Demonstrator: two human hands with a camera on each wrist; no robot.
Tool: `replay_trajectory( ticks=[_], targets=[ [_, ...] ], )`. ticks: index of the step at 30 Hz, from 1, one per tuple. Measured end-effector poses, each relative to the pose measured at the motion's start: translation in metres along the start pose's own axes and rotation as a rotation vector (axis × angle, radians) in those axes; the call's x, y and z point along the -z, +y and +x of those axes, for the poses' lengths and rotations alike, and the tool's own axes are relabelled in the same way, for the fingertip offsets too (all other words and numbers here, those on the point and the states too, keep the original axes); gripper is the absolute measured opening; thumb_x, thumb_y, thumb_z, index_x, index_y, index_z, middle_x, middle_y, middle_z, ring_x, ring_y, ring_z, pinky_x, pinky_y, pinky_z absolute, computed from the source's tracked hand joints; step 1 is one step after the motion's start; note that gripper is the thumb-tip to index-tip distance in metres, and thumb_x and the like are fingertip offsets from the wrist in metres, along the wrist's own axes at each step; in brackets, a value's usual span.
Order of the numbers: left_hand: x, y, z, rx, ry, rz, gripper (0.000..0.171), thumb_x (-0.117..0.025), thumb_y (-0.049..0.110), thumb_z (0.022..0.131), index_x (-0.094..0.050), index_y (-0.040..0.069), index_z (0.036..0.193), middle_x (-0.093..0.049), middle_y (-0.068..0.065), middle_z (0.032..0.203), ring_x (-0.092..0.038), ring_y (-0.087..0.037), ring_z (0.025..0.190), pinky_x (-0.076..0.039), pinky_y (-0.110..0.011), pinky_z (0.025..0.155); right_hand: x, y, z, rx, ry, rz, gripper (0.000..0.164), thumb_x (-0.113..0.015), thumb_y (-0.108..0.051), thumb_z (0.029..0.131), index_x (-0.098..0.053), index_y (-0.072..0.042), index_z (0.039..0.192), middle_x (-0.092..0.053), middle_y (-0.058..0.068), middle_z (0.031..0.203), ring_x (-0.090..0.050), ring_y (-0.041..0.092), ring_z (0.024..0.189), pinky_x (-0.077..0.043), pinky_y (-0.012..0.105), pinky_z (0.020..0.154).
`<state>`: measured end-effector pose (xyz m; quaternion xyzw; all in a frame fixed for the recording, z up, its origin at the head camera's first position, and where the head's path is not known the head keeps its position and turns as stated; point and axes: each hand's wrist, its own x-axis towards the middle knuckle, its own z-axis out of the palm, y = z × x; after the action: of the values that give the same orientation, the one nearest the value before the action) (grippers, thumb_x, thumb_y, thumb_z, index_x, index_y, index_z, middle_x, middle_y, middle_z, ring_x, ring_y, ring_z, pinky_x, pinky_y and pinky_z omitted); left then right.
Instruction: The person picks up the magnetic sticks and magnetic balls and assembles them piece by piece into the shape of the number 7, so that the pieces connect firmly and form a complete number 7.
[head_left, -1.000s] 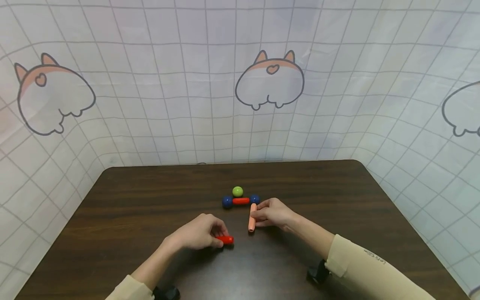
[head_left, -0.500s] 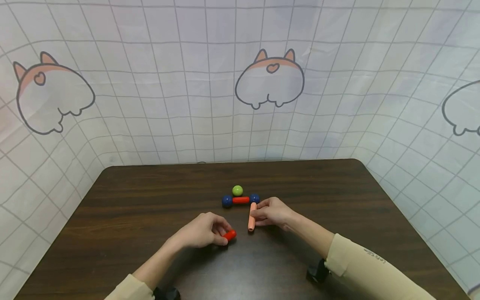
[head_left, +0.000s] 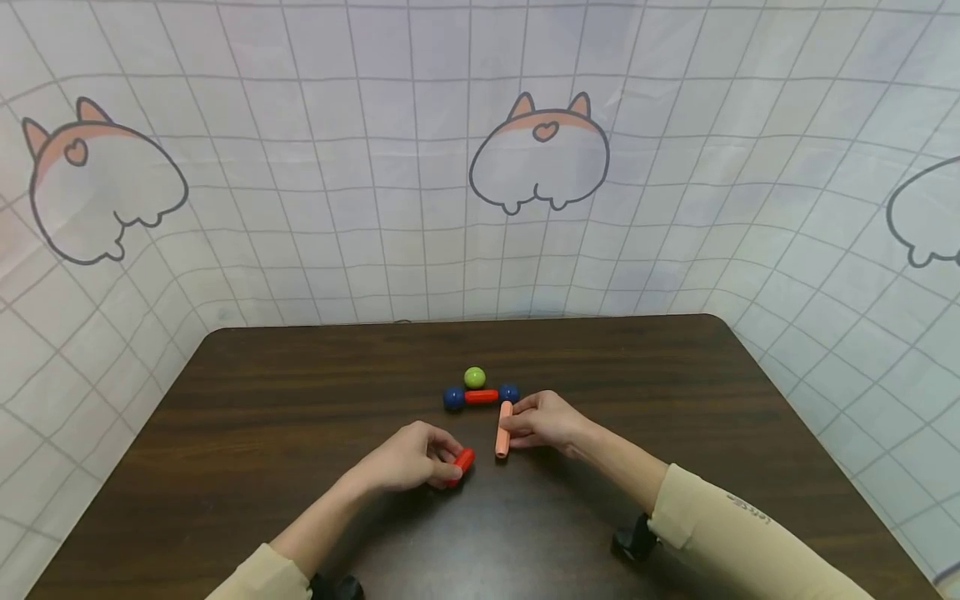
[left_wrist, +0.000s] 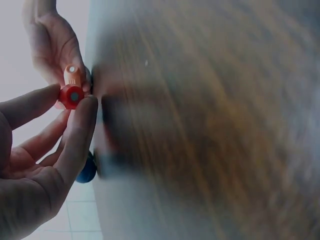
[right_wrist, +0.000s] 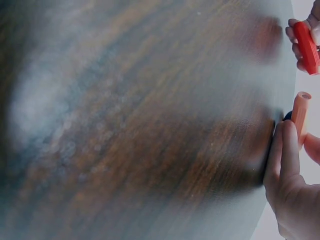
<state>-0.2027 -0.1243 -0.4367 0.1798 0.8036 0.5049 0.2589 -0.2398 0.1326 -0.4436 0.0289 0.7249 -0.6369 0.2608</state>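
In the head view my left hand (head_left: 414,457) pinches a short red rod (head_left: 465,460) between thumb and fingers, tilted over the table. Its end, seen in the left wrist view, has a silvery disc in a red rim (left_wrist: 72,96). My right hand (head_left: 551,419) holds a longer peach rod (head_left: 503,435) by its side. The peach rod's far end meets or nearly meets the right blue ball (head_left: 508,393); I cannot tell which. Another red rod (head_left: 481,397) lies between that ball and the left blue ball (head_left: 453,398). Just behind them sits a green ball (head_left: 475,377).
All of this lies on a dark wooden table (head_left: 300,375). A white grid-patterned curtain (head_left: 337,167) with animal drawings surrounds its back and sides. Each wrist carries a black device, such as the right wrist's device (head_left: 633,540).
The red rod in my left hand has turned from lying sideways to pointing away, and has shifted slightly forward. My right hand keeps its hold on the peach rod with little movement.
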Motion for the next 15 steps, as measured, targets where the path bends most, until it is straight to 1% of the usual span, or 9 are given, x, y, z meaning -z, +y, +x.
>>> replay_trajectory(
  ticks=[3,10,15],
  targets=[
    [-0.0021,-0.0001,0.0004,0.004,0.0,-0.046,0.022,-0.076,-0.002,0.09,-0.071,-0.008,0.11,-0.07,-0.007,0.088,-0.07,-0.017,0.075,-0.06,-0.035,0.07,0.0001,0.0001,0.0005,0.001,-0.003,0.01,0.046,-0.067,0.0,0.098,-0.047,0.019,0.135,-0.064,0.024,0.115,-0.072,0.023,0.09,-0.059,0.036,0.081],
    [-0.0054,0.0002,0.0023,0.022,0.02,-0.087,0.026,-0.076,0.0,0.091,-0.07,-0.01,0.114,-0.069,-0.007,0.091,-0.07,-0.018,0.079,-0.06,-0.034,0.074,0.0004,0.0011,0.0006,0.002,0.001,0.024,0.045,-0.066,0.001,0.098,-0.047,0.019,0.135,-0.064,0.023,0.116,-0.072,0.023,0.093,-0.059,0.036,0.082],
    [-0.0081,0.0034,0.0031,0.039,0.011,-0.137,0.031,-0.076,0.0,0.091,-0.067,-0.011,0.118,-0.069,-0.008,0.092,-0.069,-0.018,0.08,-0.06,-0.036,0.076,-0.0004,-0.0011,-0.0012,0.006,0.0,0.014,0.047,-0.067,0.001,0.098,-0.047,0.019,0.135,-0.064,0.023,0.114,-0.072,0.023,0.091,-0.059,0.036,0.082]
  ],
)
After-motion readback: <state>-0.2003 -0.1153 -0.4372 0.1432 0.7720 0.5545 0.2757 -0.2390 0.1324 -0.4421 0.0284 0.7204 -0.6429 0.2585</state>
